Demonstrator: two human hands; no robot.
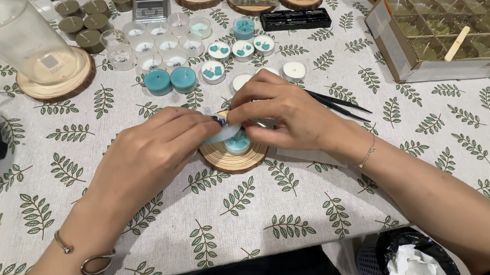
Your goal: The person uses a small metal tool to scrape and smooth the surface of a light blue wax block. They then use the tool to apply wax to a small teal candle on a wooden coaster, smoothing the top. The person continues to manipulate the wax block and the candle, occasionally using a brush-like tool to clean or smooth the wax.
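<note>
Step in hand: It looks like the little candle is being decorated. Both hands work right over a small teal candle (237, 143) that sits on a round wood slice (230, 158), in the middle of the desk (294, 208).
Left hand: The left hand (144, 158) comes in from the near left. Its fingers are bent and close together, and the tips seem to pinch a tiny dark bit (217, 120) and touch a pale round lid-like piece (222, 134) just above the candle.
Right hand: The right hand (280, 115) comes in from the right, palm down, fingers curled tight. It seems to pinch something thin and shiny, but I cannot tell just what it is.
Where the candle is: Under both hands, partly hidden by the fingers.
Next move needs: I think it needs slow, gentle fingers, so the tiny bit lands on the soft top and stays in place.
Nearby: Black tweezers (339, 104) lie just right of the right hand. Two teal candles (170, 80) and white cups (160, 45) sit farther away. A box of candle cups (448, 31) is at the far right.
</note>
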